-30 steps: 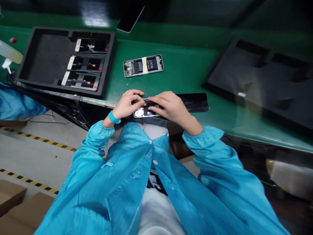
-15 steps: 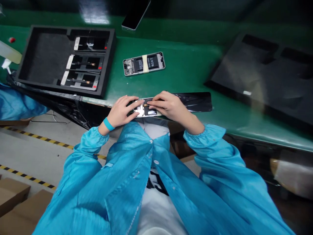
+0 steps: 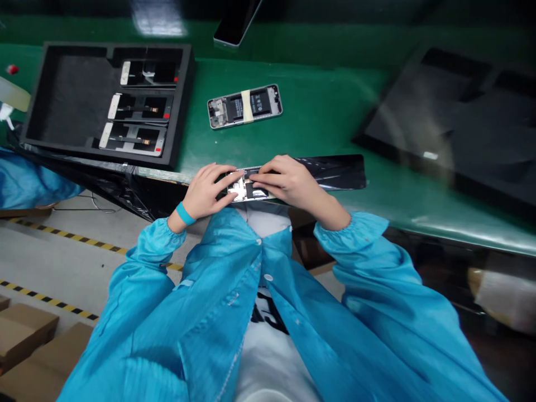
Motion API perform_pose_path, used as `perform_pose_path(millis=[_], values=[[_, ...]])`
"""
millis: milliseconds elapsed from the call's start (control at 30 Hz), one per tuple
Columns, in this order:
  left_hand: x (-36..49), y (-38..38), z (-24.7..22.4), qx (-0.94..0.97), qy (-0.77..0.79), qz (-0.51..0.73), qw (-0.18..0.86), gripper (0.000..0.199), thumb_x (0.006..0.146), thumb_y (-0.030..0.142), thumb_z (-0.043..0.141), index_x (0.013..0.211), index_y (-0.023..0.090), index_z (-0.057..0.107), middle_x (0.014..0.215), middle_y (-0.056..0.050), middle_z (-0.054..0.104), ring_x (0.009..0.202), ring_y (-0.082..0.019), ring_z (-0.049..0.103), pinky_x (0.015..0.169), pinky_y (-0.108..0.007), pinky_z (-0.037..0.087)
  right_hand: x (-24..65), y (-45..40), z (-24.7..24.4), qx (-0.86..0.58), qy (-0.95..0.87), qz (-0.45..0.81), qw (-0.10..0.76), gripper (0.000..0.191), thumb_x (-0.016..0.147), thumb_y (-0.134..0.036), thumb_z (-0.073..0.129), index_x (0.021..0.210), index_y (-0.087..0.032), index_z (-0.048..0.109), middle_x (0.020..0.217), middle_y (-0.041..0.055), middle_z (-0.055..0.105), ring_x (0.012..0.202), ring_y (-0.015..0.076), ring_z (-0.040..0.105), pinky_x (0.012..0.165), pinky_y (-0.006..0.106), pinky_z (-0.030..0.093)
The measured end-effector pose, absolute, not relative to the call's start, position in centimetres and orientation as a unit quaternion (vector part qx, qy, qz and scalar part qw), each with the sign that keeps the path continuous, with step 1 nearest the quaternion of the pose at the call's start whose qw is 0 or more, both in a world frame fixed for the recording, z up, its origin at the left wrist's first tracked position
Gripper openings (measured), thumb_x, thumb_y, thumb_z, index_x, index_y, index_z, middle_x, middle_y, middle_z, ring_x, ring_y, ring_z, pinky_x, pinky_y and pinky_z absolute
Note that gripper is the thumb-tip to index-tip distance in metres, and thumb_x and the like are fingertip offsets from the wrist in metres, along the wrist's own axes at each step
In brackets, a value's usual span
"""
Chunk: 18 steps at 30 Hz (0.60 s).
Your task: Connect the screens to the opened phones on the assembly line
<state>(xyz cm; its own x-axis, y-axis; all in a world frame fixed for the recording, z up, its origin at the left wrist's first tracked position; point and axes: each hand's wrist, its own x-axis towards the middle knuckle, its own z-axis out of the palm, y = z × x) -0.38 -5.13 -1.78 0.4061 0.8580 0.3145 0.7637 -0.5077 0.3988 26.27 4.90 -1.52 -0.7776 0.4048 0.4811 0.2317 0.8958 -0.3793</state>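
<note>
**Open phone chassis (image 3: pixel 239 191) under both hands at the bench edge**

The chassis is seen lying crosswise near the front edge of a green workbench (image 3: pixel 318 111), with its silver end and dark internal parts partly covered by the fingers. A long black glass panel (image 3: pixel 335 173) extends to the right from beneath the right hand; whether the chassis overlaps it cannot be told.

The left hand (image 3: pixel 205 192) is held with its fingers spread, the fingertips placed on the left end of the chassis. The right hand (image 3: pixel 288 184) is curved over the chassis with its fingers close together and bearing down on the right part. No pinch is visible, and whether the chassis is gripped or only pressed cannot be told. A blue wristband (image 3: pixel 184 214) is worn on the left wrist, and a blue smock (image 3: pixel 218 290) with gathered cuffs covers both arms.

Farther along the bench, a second opened phone (image 3: pixel 245 106) is laid with its battery exposed and a pale tape strip across it. To the left, a black foam tray (image 3: pixel 109 49) holds three phone parts in stacked slots, the nearest being a phone frame (image 3: pixel 134 139). A dark phone (image 3: pixel 237 22) lies at the far edge. A large dark tray (image 3: pixel 422 123) rests at the right, blurred by glare. Black plastic sheeting (image 3: pixel 117 192) hangs from the bench's left edge, above a floor marked with yellow-and-black tape (image 3: pixel 84 243). Cardboard boxes (image 3: pixel 29 335) are stacked at lower left.
</note>
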Motion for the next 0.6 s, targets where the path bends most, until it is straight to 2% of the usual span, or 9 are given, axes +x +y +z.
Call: perform_pose_path(millis=[200,400,600], values=[[-0.62,-5.12,-1.78,0.849,0.485,0.196,0.079,0.044,0.111,0.048,0.048,0.148,0.037,0.067,0.151,-0.010,0.066,0.137,-0.031,0.060,0.120,-0.058,0.045,26.09,4.83,-1.24,-0.154,-0.934,0.128,0.297,0.033,0.110,-0.041,0.058,0.111,-0.020,0.084,0.096,0.0106,0.076,0.088,0.0216,0.065,0.077,0.037,0.047],[-0.73,-5.05,-1.59,0.863,0.469,0.181,0.055,0.041,0.111,0.044,0.049,0.147,0.037,0.068,0.153,-0.010,0.064,0.136,-0.030,0.059,0.118,-0.055,0.046,26.04,4.92,-1.18,-0.147,-0.938,0.118,0.292,0.036,0.111,-0.040,0.056,0.109,-0.018,0.084,0.096,0.0113,0.076,0.088,0.0218,0.065,0.076,0.036,0.046],[-0.80,-4.71,-1.61,0.858,0.484,0.160,0.065,0.040,0.111,0.047,0.050,0.145,0.040,0.070,0.161,-0.009,0.059,0.138,-0.033,0.054,0.116,-0.055,0.044,26.04,5.10,-1.11,-0.158,-0.941,0.147,0.261,0.037,0.112,-0.042,0.055,0.112,-0.019,0.084,0.099,0.0126,0.075,0.092,0.0237,0.064,0.079,0.038,0.045]])
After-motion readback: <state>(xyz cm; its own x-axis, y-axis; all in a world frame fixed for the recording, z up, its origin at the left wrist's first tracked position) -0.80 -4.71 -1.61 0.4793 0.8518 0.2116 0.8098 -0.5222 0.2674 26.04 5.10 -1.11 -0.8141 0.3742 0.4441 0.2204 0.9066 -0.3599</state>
